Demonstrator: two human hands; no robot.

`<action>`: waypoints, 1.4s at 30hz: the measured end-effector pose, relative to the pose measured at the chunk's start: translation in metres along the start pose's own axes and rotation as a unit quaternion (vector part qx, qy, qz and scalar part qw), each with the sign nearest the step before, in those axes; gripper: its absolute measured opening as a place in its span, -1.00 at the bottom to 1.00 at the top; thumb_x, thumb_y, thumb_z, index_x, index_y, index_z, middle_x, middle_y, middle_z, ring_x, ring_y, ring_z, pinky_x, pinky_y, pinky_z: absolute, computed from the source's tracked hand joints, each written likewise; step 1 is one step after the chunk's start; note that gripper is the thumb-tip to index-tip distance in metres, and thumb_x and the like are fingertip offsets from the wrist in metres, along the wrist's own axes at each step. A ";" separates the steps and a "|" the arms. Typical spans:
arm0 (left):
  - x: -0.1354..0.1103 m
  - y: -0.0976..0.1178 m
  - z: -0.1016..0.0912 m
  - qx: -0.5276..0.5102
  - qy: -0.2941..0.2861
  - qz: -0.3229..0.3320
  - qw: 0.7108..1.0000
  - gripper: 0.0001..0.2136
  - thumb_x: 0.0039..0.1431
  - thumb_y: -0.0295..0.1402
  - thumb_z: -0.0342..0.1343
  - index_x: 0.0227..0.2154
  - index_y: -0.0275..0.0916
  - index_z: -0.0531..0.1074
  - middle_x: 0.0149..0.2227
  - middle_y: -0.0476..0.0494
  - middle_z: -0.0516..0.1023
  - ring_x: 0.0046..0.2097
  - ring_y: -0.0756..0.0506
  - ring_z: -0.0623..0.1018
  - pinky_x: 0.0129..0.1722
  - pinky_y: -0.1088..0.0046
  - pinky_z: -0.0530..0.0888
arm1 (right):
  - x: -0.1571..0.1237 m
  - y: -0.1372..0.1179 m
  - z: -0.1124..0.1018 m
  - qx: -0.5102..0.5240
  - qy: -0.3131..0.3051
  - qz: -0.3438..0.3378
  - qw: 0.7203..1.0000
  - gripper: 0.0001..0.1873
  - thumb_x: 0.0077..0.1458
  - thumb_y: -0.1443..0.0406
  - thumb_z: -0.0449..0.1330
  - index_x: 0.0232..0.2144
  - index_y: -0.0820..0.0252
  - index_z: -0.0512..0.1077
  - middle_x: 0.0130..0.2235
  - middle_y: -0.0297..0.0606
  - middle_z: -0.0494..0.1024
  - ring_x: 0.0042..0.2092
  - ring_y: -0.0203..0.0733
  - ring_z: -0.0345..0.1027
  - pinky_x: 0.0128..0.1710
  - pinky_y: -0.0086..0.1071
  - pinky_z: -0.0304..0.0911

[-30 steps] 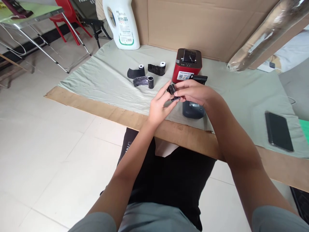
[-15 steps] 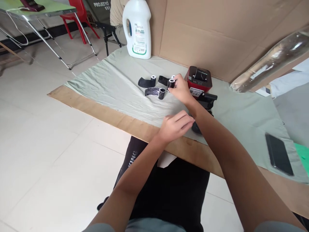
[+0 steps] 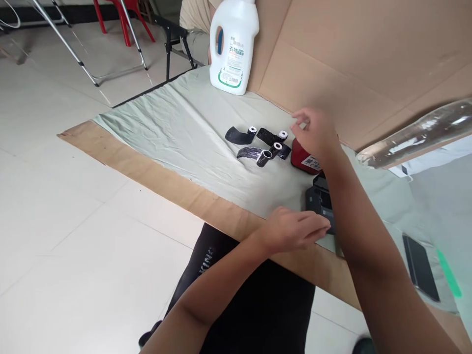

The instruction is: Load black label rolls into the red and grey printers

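My right hand (image 3: 313, 130) hovers above the red-and-black box-shaped device (image 3: 304, 160), thumb and fingers apart with nothing between them. It hides much of the device's top. Left of it, several small rolls of black strip lie partly unwound: a front roll (image 3: 264, 158), one just behind it (image 3: 277, 147), a back right roll (image 3: 282, 135) and a back left roll (image 3: 252, 131). My left hand (image 3: 297, 228) is closed over the front edge, fingers pressed together, no object visible in it. Beside its fingertips stands a dark grey device (image 3: 317, 200), partly hidden by my right forearm.
A white detergent jug (image 3: 236, 49) stands at the back against a cardboard wall (image 3: 332, 64). A clear plastic-wrapped tube (image 3: 424, 132) lies at the right. A black phone (image 3: 420, 265) rests on the grey-green cloth (image 3: 191, 132). Behind the jug sits another person (image 3: 195, 22).
My right hand has let go of a black roll and moved up and right over the red device. The roll stays on the cloth. My left hand has shifted slightly right; the view has tilted.
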State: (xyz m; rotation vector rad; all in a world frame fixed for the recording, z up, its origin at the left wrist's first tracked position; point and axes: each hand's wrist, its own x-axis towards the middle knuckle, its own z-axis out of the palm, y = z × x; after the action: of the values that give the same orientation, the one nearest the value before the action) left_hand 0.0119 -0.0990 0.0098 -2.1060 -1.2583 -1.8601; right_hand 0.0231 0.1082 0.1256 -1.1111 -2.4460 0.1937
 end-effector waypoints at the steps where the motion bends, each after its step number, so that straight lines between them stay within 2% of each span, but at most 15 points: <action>1: 0.001 0.001 0.000 -0.004 0.019 0.015 1.000 -0.85 0.40 -0.31 0.15 -0.31 -0.14 0.57 -0.46 0.10 0.62 -0.52 0.11 0.46 -0.63 0.52 0.24 | 0.013 -0.008 0.003 0.008 -0.022 -0.001 1.000 -0.72 0.30 0.23 0.19 0.02 0.11 0.54 0.04 -0.09 0.61 0.00 0.13 0.49 0.12 0.04 0.36; 4: 0.005 0.001 0.000 -0.009 0.067 0.034 0.997 -0.89 0.33 -0.33 0.22 -0.35 -0.13 0.57 -0.47 0.12 0.62 -0.55 0.10 0.43 -0.67 0.51 0.27 | 0.052 -0.032 0.030 -0.003 -0.118 0.006 0.993 -0.68 0.32 0.21 0.19 0.03 0.15 0.59 0.07 -0.06 0.63 -0.01 0.11 0.51 0.07 -0.02 0.39; 7: 0.007 -0.001 -0.001 -0.008 0.076 0.024 0.997 -0.90 0.32 -0.34 0.22 -0.34 -0.14 0.57 -0.49 0.12 0.61 -0.59 0.09 0.41 -0.70 0.49 0.26 | 0.077 -0.047 0.060 -0.061 -0.203 0.011 0.977 -0.61 0.23 0.14 0.33 0.05 0.15 0.60 0.12 -0.01 0.60 0.05 0.12 0.48 0.08 -0.05 0.37; 10: 0.004 -0.003 0.001 0.006 0.067 0.023 0.997 -0.88 0.36 -0.34 0.18 -0.33 -0.15 0.57 -0.48 0.11 0.63 -0.58 0.09 0.45 -0.69 0.48 0.26 | 0.085 -0.049 0.074 -0.073 -0.252 -0.015 0.965 -0.68 0.14 0.21 0.42 -0.04 0.13 0.64 0.08 -0.05 0.62 -0.01 0.06 0.50 0.03 -0.12 0.37; 12: 0.001 -0.005 0.002 0.009 0.054 0.015 0.998 -0.87 0.38 -0.34 0.16 -0.30 -0.14 0.57 -0.47 0.11 0.64 -0.56 0.10 0.49 -0.66 0.50 0.28 | 0.081 -0.045 0.072 -0.076 -0.250 -0.033 0.965 -0.74 0.16 0.29 0.38 -0.08 0.14 0.63 0.08 -0.05 0.60 -0.03 0.03 0.49 0.01 -0.15 0.37; 16: -0.003 -0.006 0.003 -0.025 0.038 -0.022 0.999 -0.85 0.41 -0.34 0.11 -0.27 -0.16 0.56 -0.48 0.10 0.61 -0.55 0.11 0.48 -0.55 0.57 0.38 | 0.044 -0.032 0.044 -0.008 -0.132 -0.067 0.989 -0.65 0.25 0.32 0.23 0.08 0.09 0.53 0.16 -0.08 0.55 0.08 0.03 0.44 0.15 -0.11 0.36; 20: -0.003 -0.003 -0.003 -0.077 0.078 -0.062 0.992 -0.86 0.41 -0.32 0.13 -0.30 -0.17 0.51 -0.58 0.14 0.41 -0.59 0.11 0.34 -0.53 0.60 0.36 | -0.032 -0.005 0.000 0.132 0.005 -0.038 0.991 -0.62 0.26 0.19 0.21 0.12 0.01 0.46 0.19 -0.08 0.52 0.09 0.11 0.46 0.10 -0.01 0.41; 22: -0.002 -0.001 -0.006 -0.095 0.100 -0.075 0.988 -0.86 0.39 -0.30 0.17 -0.32 -0.17 0.48 -0.60 0.19 0.27 -0.59 0.11 0.27 -0.53 0.62 0.33 | -0.078 0.015 -0.021 0.245 0.069 0.002 0.967 -0.63 0.26 0.10 0.20 0.08 -0.02 0.44 0.12 -0.07 0.55 -0.04 0.10 0.52 -0.07 -0.01 0.45; 26: -0.001 0.002 -0.009 -0.113 0.119 -0.105 0.981 -0.87 0.37 -0.33 0.19 -0.33 -0.18 0.44 -0.57 0.21 0.14 -0.56 0.12 0.20 -0.50 0.65 0.29 | -0.160 0.059 -0.050 0.419 0.158 0.142 0.883 -0.71 0.21 -0.04 0.18 -0.15 -0.08 0.44 -0.19 -0.12 0.57 -0.27 0.10 0.47 -0.32 0.01 0.42; 30: -0.003 0.004 -0.002 -0.104 0.092 -0.128 0.982 -0.85 0.37 -0.33 0.17 -0.35 -0.18 0.41 -0.56 0.20 0.13 -0.55 0.12 0.19 -0.49 0.64 0.26 | -0.199 0.091 -0.054 0.471 0.156 0.205 0.843 -0.69 0.13 -0.07 0.30 -0.26 -0.05 0.45 -0.22 -0.13 0.58 -0.23 0.05 0.49 -0.27 -0.06 0.51; 33: -0.003 0.008 0.005 -0.067 0.037 -0.159 0.984 -0.87 0.38 -0.32 0.13 -0.32 -0.19 0.44 -0.56 0.18 0.16 -0.54 0.10 0.23 -0.48 0.61 0.27 | -0.202 0.100 -0.047 0.493 0.143 0.221 0.829 -0.52 0.09 -0.21 0.28 -0.29 0.04 0.47 -0.28 -0.18 0.60 -0.25 -0.03 0.52 -0.25 -0.13 0.54; 35: 0.002 0.011 0.007 -0.038 -0.006 -0.164 0.986 -0.91 0.38 -0.33 0.12 -0.25 -0.18 0.49 -0.53 0.14 0.29 -0.51 0.08 0.31 -0.46 0.58 0.30 | -0.198 0.099 -0.046 0.512 0.111 0.226 0.821 -0.45 0.03 -0.25 0.32 -0.29 0.07 0.51 -0.34 -0.26 0.59 -0.30 -0.09 0.51 -0.33 -0.21 0.52; 38: 0.018 0.015 0.008 -0.017 -0.038 -0.127 0.991 -0.84 0.37 -0.34 0.15 -0.06 -0.17 0.53 -0.25 -0.05 0.58 -0.25 -0.02 0.57 -0.27 0.50 0.48 | -0.193 0.086 -0.055 0.516 0.018 0.204 0.832 -0.48 0.02 -0.21 0.39 -0.28 0.07 0.59 -0.36 -0.32 0.59 -0.35 -0.17 0.47 -0.45 -0.32 0.43; 40: 0.033 0.016 0.005 -0.024 -0.044 -0.092 0.995 -0.75 0.38 -0.33 0.16 0.07 -0.16 0.51 0.01 -0.19 0.62 0.05 -0.13 0.60 0.02 0.36 0.55 | -0.190 0.071 -0.066 0.496 -0.045 0.171 0.850 -0.51 0.10 -0.19 0.35 -0.26 0.06 0.62 -0.35 -0.32 0.58 -0.39 -0.21 0.41 -0.51 -0.36 0.33; 42: 0.047 0.015 0.002 -0.046 -0.049 -0.077 0.995 -0.70 0.39 -0.33 0.16 0.14 -0.15 0.49 0.13 -0.22 0.60 0.18 -0.18 0.56 0.19 0.24 0.50 | -0.185 0.056 -0.080 0.467 -0.088 0.129 0.870 -0.52 0.20 -0.18 0.28 -0.23 0.06 0.63 -0.38 -0.32 0.55 -0.44 -0.23 0.34 -0.55 -0.36 0.22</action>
State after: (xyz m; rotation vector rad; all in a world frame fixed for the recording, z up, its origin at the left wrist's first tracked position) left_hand 0.0194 -0.0835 0.0557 -2.2305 -1.4192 -1.9331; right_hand 0.2037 0.0035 0.1172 -0.9447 -1.8778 1.4331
